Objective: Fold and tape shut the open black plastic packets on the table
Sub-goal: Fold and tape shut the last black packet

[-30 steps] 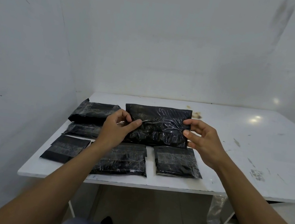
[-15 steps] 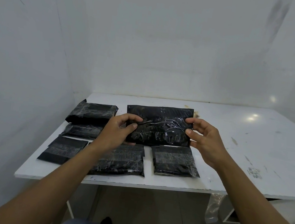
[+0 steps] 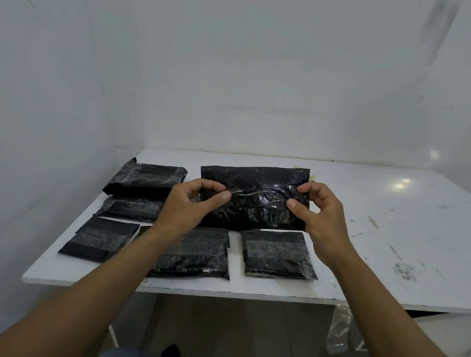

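Left hand (image 3: 186, 205) and right hand (image 3: 321, 218) each pinch an end of the big packet (image 3: 257, 181), mid-table (image 3: 400, 228) behind the smaller packets (image 3: 277, 253). Slick plastic, so the fold could pop open before any tape lands

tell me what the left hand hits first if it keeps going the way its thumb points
The left hand points rightward across the large black packet it pinches. Carried on, it would likely meet the right hand first, though depth is unclear.
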